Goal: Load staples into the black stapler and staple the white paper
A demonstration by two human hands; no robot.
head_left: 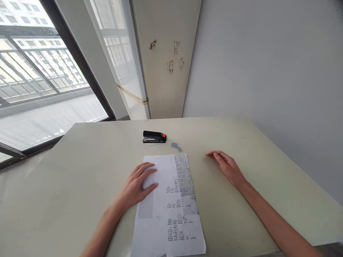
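Observation:
Printed sheets of paper [160, 232] lie flat on the table before me, with rows of staples [184, 175] along their upper right edge. My left hand [138, 184] rests on the left part of the paper, fingers spread, gripping nothing. To the right of the paper, my right hand [226, 166] lies on the table on its side, fingers extended and apart from the sheets. A black stapler [154, 137] with an orange button sits beyond the paper's top edge. Small strips of staples [175, 145] lie between the stapler and the paper's top right corner.
The pale table [80, 171] reaches to a grey wall [257, 64] at the right. Behind its far edge stands a cream panel [166, 85] with brown worn patches, beside a glossy white cabinet [118, 53]. A dark-framed window [80, 60] is at the left.

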